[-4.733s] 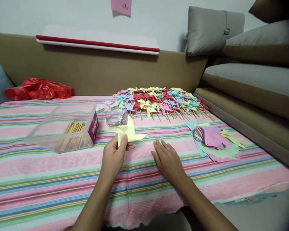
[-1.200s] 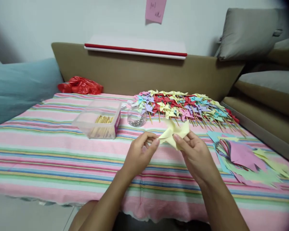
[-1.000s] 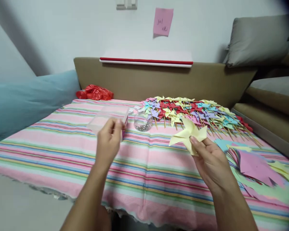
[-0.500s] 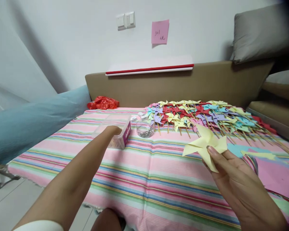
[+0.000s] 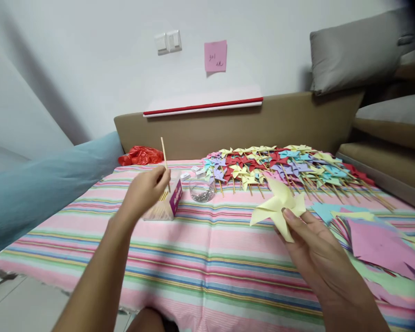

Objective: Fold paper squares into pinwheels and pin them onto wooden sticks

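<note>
Pinched in my left hand [image 5: 147, 189] is a thin wooden stick [image 5: 163, 150], held nearly upright. It is over a clear plastic box [image 5: 175, 199] with a purple label, where more sticks lie. My right hand [image 5: 318, 249] grips a pale yellow paper pinwheel [image 5: 275, 207] between thumb and fingers, its folded blades facing me. Just right of the box stands a round clear container [image 5: 202, 192] of small silvery pins. Farther right, many finished pinwheels [image 5: 242, 173] on sticks lie in a colourful pile.
Stacked coloured paper sheets [image 5: 383, 244] lie at the right on the striped cloth [image 5: 180, 276]. A red plastic bag [image 5: 141, 155] sits at the back left. Behind are a brown backboard [image 5: 193, 131] and a grey cushion [image 5: 349, 57]; small white boxes [image 5: 197, 173] stand near the pins.
My left hand has come up out of the clear box with a stick in it. My right hand still holds the yellow pinwheel. The view has shifted slightly to the right.
</note>
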{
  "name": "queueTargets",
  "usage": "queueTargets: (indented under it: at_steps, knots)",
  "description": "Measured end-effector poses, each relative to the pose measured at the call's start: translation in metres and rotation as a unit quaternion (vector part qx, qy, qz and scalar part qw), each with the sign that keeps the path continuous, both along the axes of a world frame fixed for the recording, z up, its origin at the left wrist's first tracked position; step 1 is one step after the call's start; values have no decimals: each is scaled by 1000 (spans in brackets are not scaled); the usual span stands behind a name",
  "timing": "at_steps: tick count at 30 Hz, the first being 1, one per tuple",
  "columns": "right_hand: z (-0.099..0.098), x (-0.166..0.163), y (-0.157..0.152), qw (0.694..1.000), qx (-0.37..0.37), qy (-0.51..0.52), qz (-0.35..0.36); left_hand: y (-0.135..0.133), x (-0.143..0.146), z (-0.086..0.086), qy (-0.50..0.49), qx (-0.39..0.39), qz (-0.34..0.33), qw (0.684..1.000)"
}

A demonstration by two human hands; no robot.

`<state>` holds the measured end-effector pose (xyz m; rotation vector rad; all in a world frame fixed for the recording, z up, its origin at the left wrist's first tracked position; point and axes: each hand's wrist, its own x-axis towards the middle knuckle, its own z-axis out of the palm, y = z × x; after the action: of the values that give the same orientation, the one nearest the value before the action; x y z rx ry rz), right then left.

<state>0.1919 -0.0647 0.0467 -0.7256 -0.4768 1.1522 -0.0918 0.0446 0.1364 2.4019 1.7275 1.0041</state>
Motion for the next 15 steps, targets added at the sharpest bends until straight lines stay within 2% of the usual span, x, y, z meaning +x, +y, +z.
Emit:
queueTargets:
  at_steps: [2,4,6,8,10,15]
  knots:
    - [-1,-4,-2,999,25,30,19,-33,18,-11,-39,15,-127,991]
    - [-3,-9,-5,995,63,58,49,-62,41,-31,-75,-20,-240,968]
    - [-6,-14,-9,987,109,80,82,-82,64,-52,-102,-33,-304,947]
    - [-8,-18,-11,980,144,94,98,-92,82,-69,-119,-22,-338,933]
    - [-10,-18,-13,980,153,87,97,-94,95,-78,-122,-15,-358,926]
    - [-11,-17,-13,982,156,79,69,-96,106,-83,-81,-38,-399,912]
